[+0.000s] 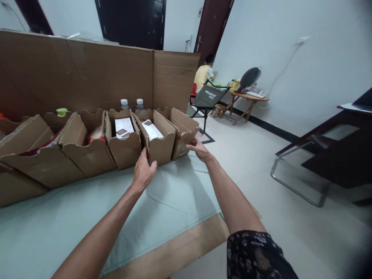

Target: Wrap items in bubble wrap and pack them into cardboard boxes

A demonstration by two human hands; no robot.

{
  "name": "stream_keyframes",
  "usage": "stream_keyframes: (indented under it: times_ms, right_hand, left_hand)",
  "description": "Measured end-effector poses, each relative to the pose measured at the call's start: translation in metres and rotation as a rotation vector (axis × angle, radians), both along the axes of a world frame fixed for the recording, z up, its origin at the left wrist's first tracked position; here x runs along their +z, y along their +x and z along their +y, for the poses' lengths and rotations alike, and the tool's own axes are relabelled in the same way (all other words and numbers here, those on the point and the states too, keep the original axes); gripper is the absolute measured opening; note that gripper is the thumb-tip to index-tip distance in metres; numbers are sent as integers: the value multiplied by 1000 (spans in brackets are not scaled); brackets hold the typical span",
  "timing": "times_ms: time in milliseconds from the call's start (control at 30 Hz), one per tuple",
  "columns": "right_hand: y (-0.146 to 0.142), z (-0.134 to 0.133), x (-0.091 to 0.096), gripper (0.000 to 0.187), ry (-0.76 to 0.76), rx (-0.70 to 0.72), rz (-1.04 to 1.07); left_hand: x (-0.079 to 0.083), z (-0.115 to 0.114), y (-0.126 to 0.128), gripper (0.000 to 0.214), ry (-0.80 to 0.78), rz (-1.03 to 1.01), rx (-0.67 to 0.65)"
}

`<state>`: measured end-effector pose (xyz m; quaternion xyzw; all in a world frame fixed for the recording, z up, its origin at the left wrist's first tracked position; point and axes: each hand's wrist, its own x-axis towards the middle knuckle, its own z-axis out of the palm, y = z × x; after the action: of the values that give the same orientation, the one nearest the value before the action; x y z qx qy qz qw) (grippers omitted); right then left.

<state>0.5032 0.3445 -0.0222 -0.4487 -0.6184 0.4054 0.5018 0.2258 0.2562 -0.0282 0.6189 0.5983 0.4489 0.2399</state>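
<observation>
A row of open-topped cardboard boxes stands on a table with a pale green cloth point(128, 217). My left hand point(144, 169) is at the front of the row, its fingers reaching into the narrow gap beside the second cardboard box point(161, 149) from the right, thumb spread away. At the right end, my right hand point(200, 150) holds the front corner of the last cardboard box point(183, 141), thumb on its front; its other fingers are partly hidden. White patterned packets point(152, 130) sit in two boxes, one of them the box by my left hand.
Behind the row rises a tall cardboard panel point(87, 73), with two white-capped bottles point(124, 104) before it. A folding chair point(210, 95), a seated person point(203, 75) and a small wooden table point(250, 96) are farther back. A dark piece of furniture point(343, 155) stands right.
</observation>
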Motion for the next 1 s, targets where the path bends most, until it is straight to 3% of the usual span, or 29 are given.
stream_keyframes:
  times_ms: [133,300,533,700,767,833,933,1000]
  right_hand:
    - [3,3,-11,75,-11,7,62]
    - [21,-15,-22,56,-16,-33,90]
    - [17,-21,-29,59,-6,-49,91]
    - [-3,-11,-17,66,7,-83,13]
    - [-5,-18,-12,65,11,-118,-36]
    - [-6,-37,-8,60,21,-178,-93]
    - [-16,-84,-6,42,52,-251,-193]
    - [-39,-118,2,29,73,-218,-264]
  left_hand:
    - [-5,8,5,69,16,42,17]
    - [-10,4,4,58,47,82,-3]
    - [-7,0,-1,53,-11,149,79]
    - [0,-4,-3,53,-29,158,104]
    - [-2,-22,-10,58,-15,150,79]
    - [-13,-54,-26,61,-11,144,37]
    - [-43,-123,-61,47,-7,161,-79]
    - [-67,-170,-83,35,22,161,-34]
